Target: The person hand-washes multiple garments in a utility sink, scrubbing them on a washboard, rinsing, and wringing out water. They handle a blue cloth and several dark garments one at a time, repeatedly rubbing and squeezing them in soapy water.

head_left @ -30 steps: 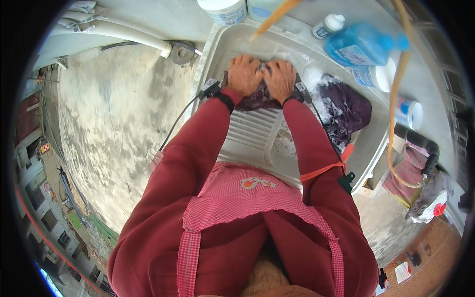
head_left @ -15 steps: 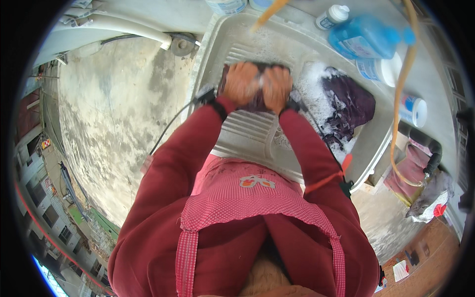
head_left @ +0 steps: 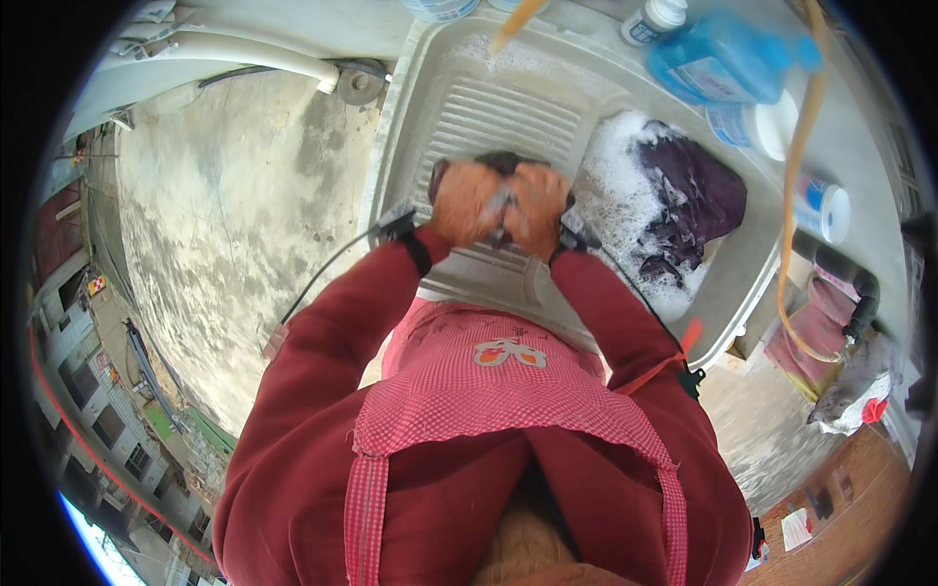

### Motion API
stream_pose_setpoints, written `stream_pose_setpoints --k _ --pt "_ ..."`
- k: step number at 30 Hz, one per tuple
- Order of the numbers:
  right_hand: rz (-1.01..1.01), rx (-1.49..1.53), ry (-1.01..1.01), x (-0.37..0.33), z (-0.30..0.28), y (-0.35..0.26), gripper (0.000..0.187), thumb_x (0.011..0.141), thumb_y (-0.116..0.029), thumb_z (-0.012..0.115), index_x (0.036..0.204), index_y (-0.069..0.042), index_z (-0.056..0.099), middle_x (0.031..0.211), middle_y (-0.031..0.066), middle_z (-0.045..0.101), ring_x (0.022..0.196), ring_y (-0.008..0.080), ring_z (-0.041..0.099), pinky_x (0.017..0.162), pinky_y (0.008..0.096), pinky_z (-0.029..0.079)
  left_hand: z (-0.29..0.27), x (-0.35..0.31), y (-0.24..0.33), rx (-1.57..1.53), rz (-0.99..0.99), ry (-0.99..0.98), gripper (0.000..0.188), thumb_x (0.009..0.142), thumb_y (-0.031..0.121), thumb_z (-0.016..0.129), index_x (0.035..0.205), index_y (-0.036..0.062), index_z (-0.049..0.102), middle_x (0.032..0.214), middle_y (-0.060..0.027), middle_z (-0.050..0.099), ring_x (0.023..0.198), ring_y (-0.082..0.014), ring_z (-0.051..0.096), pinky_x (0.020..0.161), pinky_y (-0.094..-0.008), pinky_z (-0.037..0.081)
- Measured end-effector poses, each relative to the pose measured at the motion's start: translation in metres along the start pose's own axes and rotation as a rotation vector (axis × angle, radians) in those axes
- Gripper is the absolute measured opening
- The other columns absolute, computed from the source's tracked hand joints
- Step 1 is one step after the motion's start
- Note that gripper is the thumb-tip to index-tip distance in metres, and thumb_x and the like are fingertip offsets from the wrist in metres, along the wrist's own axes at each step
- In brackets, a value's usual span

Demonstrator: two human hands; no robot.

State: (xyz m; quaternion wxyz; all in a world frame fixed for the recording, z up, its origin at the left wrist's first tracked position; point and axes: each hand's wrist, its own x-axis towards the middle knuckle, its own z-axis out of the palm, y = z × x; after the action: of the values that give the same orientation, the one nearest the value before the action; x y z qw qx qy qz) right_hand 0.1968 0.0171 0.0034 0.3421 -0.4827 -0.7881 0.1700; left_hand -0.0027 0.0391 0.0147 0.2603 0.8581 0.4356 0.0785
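My left hand [head_left: 467, 203] and my right hand [head_left: 535, 207] are side by side, both closed on a dark purple wet cloth [head_left: 500, 164]. They press it against the lower part of the ribbed washboard [head_left: 508, 115] built into a pale laundry sink [head_left: 399, 117]. Most of this cloth is hidden under my fingers, so its exact kind does not show. To the right, another dark purple cloth [head_left: 696, 195] lies in the basin among white suds [head_left: 618, 186]. The hands are slightly blurred.
A blue detergent bottle [head_left: 705, 61], a small white bottle [head_left: 657, 20] and white tubs [head_left: 823, 209] line the right ledge. A yellowish hose [head_left: 793, 176] hangs over that side. A white pipe [head_left: 254, 57] runs at the far left, above the stained concrete floor [head_left: 234, 215].
Both hands have slid toward me down the washboard with the cloth, which is now more bunched. More ribs show beyond them. The cloth in the suds stays in the basin.
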Motion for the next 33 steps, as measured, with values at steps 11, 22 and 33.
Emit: stream_pose_setpoints --k 11,22,33 --pt "0.195 0.045 0.035 0.021 -0.005 0.009 0.041 0.092 -0.036 0.069 0.126 -0.012 0.074 0.142 0.0108 0.062 0.131 0.0366 0.054 0.108 0.0537 0.04 -0.005 0.02 -0.001 -0.039 0.0 0.463 0.033 0.096 0.03 0.062 0.117 0.0047 0.067 0.117 -0.0157 0.067 0.115 -0.0394 0.06 0.101 -0.0536 0.043" --pt "0.24 -0.273 0.143 0.078 0.051 0.089 0.034 0.095 -0.032 0.062 0.115 -0.01 0.077 0.117 0.0112 0.07 0.114 0.0366 0.058 0.1 0.0523 0.041 0.016 0.107 -0.062 0.241 -0.066 0.534 0.028 0.101 0.032 0.061 0.116 0.0103 0.071 0.126 -0.0133 0.065 0.118 -0.0395 0.056 0.099 -0.0531 0.041" --pt "-0.024 -0.042 -0.072 0.015 0.011 0.02 0.033 0.09 -0.029 0.06 0.111 -0.009 0.074 0.118 0.0122 0.068 0.114 0.0367 0.059 0.102 0.0534 0.04 0.009 0.016 -0.014 -0.059 0.108 0.454 0.036 0.09 0.037 0.065 0.109 0.0064 0.068 0.108 -0.017 0.065 0.105 -0.0407 0.061 0.094 -0.0556 0.045"
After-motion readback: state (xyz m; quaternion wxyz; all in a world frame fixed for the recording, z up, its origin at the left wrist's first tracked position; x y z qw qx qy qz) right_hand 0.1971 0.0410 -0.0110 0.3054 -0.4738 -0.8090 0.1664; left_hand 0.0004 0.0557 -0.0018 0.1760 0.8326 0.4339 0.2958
